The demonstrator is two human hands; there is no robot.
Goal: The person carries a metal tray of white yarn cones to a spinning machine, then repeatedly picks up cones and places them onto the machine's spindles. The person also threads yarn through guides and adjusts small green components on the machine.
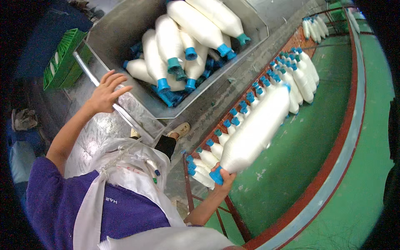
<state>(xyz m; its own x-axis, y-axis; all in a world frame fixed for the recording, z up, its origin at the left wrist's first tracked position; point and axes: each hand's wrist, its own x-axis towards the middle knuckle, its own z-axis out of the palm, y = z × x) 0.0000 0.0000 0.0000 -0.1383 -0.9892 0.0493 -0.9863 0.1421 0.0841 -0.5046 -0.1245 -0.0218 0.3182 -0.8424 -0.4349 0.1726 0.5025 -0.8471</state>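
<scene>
- Right hand point(226, 179): fingers closed round the blue end of a white spool point(258, 129), held slantwise over the green surface point(287, 171).
- Left hand point(107, 93): empty, fingers spread, by a metal bar point(85, 68); contact unclear.
- Beyond bar: grey bin point(110, 48), spools piled inside.
- Behind held spool: row of blue-ended spools point(302, 81).

The right hand point(226, 179) held what looked like a white bottle point(256, 131) by its blue neck point(216, 175) above a green table point(271, 187); the left hand point(109, 92) spread near a metal bin point(118, 37) of more bottles point(168, 39).
</scene>
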